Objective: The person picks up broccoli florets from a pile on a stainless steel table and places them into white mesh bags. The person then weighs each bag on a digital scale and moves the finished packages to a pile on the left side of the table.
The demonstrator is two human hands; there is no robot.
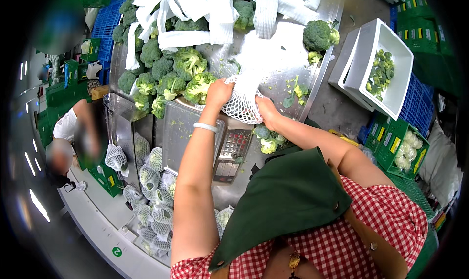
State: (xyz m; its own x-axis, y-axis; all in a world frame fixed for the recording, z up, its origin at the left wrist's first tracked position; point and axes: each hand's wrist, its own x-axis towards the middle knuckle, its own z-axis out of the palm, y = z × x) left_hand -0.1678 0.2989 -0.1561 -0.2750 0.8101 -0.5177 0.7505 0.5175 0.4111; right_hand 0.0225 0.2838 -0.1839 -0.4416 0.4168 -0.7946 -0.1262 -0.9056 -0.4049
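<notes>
Between my hands a white foam mesh sleeve (242, 104) is stretched wide above the near edge of the steel table (216, 60). My left hand (221, 93) grips its left side, and my right hand (266, 110) holds its right side. Whether anything is inside the mesh cannot be told. Broccoli heads (161, 68) are heaped to the left of my left hand. A weighing scale (232, 147) with a keypad lies just below the sleeve. Small broccoli pieces (270, 139) lie beneath my right hand, and one broccoli head (317, 36) sits at the table's right edge.
More white foam sleeves (220, 15) lie over the broccoli at the back. Netted broccoli heads (154, 205) are piled at lower left. White bins (403, 73), one holding florets, and a green crate (414, 150) stand at right. Another person (69, 126) is at far left.
</notes>
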